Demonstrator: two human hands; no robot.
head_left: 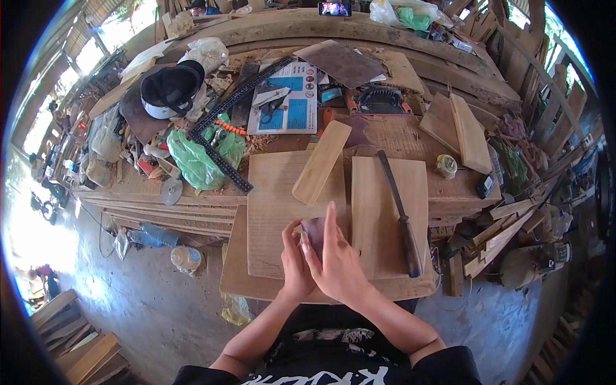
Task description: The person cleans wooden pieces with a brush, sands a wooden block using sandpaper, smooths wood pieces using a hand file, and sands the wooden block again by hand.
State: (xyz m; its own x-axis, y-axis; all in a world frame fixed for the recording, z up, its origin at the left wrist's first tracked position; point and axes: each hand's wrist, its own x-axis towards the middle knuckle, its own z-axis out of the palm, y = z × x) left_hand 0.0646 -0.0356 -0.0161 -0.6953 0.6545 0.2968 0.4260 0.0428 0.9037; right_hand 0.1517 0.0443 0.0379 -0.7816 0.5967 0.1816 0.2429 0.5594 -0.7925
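Note:
A small brownish piece of sandpaper (314,228) is between my two hands, above the front of a wide wooden board (276,192). My left hand (297,266) has its fingers curled around the sandpaper's left side. On the other side my right hand (341,266) grips it too, thumb pressed inward and index finger pointing up. Part of the sandpaper is hidden behind the fingers. A narrow wooden slat (322,162) lies slantwise on the board. To the right, a long dark file with a wooden handle (408,240) rests on a second board (372,218).
A black metal square (221,163) lies by a green plastic bag (199,160) on the left. Behind are a printed sheet (295,96), a brown sheet (340,63) and a cap-like helmet (170,90). A tape measure (446,166) sits right, near wood offcuts (471,131).

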